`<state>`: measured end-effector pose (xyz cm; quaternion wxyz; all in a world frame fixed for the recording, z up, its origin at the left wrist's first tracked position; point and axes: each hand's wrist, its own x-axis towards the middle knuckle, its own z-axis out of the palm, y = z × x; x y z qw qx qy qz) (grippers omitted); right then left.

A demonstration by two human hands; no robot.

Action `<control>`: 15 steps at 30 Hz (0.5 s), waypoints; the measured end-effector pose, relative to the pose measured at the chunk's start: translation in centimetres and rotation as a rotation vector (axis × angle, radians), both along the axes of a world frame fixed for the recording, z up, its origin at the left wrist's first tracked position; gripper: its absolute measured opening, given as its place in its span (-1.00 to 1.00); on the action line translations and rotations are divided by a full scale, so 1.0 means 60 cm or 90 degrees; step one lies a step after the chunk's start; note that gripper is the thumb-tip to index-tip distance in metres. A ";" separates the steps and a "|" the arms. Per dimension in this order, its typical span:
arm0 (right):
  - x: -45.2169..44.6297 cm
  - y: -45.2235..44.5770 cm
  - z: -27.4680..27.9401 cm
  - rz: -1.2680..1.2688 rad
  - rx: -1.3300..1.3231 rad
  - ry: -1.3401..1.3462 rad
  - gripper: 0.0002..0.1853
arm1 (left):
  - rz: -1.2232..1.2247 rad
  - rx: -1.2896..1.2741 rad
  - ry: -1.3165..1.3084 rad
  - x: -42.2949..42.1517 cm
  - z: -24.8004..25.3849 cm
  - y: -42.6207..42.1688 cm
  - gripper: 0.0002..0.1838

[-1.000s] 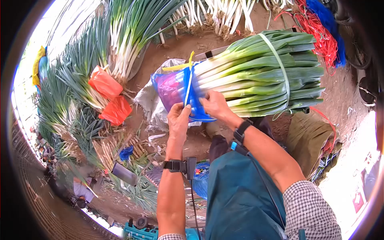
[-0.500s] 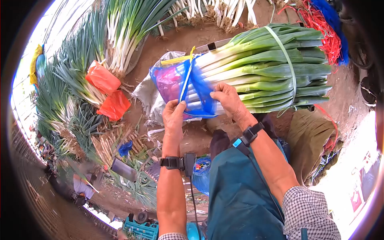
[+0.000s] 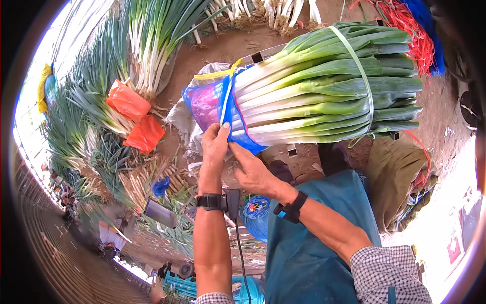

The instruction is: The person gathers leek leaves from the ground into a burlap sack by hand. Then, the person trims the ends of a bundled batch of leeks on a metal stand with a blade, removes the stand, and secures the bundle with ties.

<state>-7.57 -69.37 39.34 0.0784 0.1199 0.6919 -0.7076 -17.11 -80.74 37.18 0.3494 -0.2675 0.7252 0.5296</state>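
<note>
A large bundle of leeks (image 3: 304, 91) lies crosswise in front of me, green leaves to the right. A pale green band (image 3: 360, 66) circles the leaf side. Blue plastic wrap (image 3: 238, 119), printed with pink at the left, covers the root end. Along it runs a whitish tie (image 3: 226, 104) beside a yellow strip (image 3: 212, 75). My left hand (image 3: 214, 149) is closed on the wrap and tie at the bundle's near lower edge, thumb on top. Just right of it, my right hand (image 3: 255, 172) has its index finger stretched to the wrap's lower edge, thumb apart.
More leeks (image 3: 152, 45) lie at the upper left, with orange plastic bags (image 3: 144, 133) by them. Red strings (image 3: 412, 43) are at the upper right. A brown cloth (image 3: 392, 177) is to the lower right, and a blue basket (image 3: 256, 207) stands below my hands.
My right hand has let go of the wrap's right part and moved down-left beside my left hand. The blue wrap now lies flatter around the root end.
</note>
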 end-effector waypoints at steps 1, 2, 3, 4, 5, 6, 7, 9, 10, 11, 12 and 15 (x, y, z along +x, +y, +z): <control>0.006 0.000 -0.003 -0.034 0.034 0.029 -0.56 | -0.005 0.006 0.037 0.001 -0.010 -0.002 -0.71; -0.003 0.025 -0.006 -0.029 -0.090 -0.179 -0.63 | 0.049 0.039 0.038 0.004 -0.007 0.005 -0.75; -0.017 0.033 -0.026 -0.126 -0.024 -0.206 -0.70 | 0.069 0.052 0.048 0.007 -0.004 0.008 -0.76; -0.038 0.051 -0.045 -0.117 0.035 -0.224 -0.70 | 0.090 0.066 0.056 0.011 -0.002 0.008 -0.76; -0.060 0.069 -0.062 -0.107 0.095 -0.242 -0.70 | 0.111 0.082 0.065 0.013 -0.002 0.008 -0.77; -0.077 0.068 -0.078 -0.052 0.161 -0.257 -0.71 | 0.110 0.081 0.066 0.012 -0.001 0.010 -0.77; -0.093 0.056 -0.097 0.004 0.228 -0.271 -0.72 | 0.111 0.079 0.068 0.011 0.001 0.013 -0.76; -0.119 0.038 -0.101 0.091 0.296 -0.328 -0.74 | 0.108 0.092 0.068 0.013 0.002 0.011 -0.76; -0.131 0.033 -0.093 0.117 0.296 -0.372 -0.75 | 0.100 0.106 0.066 0.015 0.001 0.006 -0.75; -0.146 0.032 -0.085 0.143 0.298 -0.412 -0.75 | 0.093 0.121 0.067 0.012 -0.001 0.002 -0.75; -0.154 0.037 -0.080 0.168 0.248 -0.413 -0.79 | 0.089 0.120 0.067 0.010 -0.005 -0.002 -0.75; -0.153 0.049 -0.071 0.137 0.271 -0.249 -0.84 | 0.090 0.109 0.064 0.008 -0.011 -0.009 -0.75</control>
